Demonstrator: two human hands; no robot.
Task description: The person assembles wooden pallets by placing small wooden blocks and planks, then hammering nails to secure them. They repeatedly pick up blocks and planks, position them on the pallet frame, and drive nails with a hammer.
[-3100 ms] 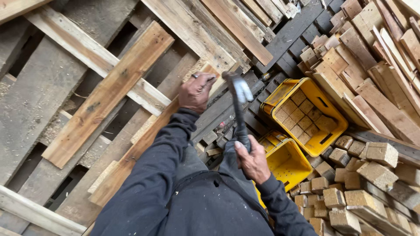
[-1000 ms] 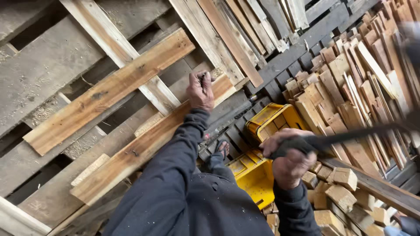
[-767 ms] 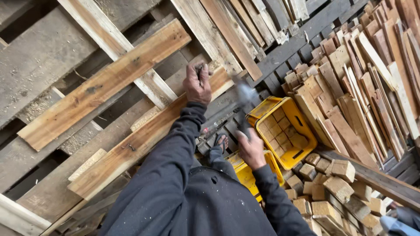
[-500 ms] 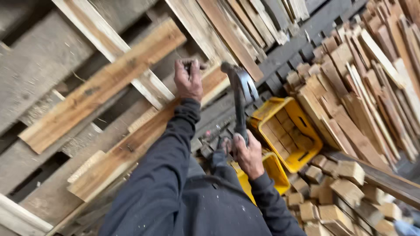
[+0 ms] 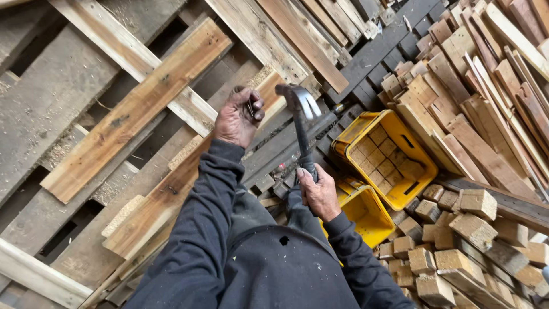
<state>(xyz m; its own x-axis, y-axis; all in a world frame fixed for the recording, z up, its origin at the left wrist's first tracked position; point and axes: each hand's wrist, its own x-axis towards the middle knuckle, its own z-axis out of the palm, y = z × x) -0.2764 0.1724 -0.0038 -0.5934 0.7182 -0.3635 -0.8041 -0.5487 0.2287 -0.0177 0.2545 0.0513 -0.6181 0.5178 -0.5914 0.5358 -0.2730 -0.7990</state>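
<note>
The right hand [image 5: 318, 193] grips a claw hammer [image 5: 299, 123] by its handle, head raised beside the left hand [image 5: 238, 117], which pinches a small dark nail [image 5: 250, 107] against the end of a pallet board [image 5: 189, 177].

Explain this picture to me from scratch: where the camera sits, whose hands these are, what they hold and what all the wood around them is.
There is no machine here. A person wears a camera on the head, so you look down along their dark sleeves at their own hands. The right hand grips the handle of a claw hammer, its head raised. The left hand rests on a long wooden plank and pinches something small and dark, too small to identify. The plank lies among pallet boards. To the right are two yellow plastic crates, a heap of cut wooden blocks and stacked slats.
</note>
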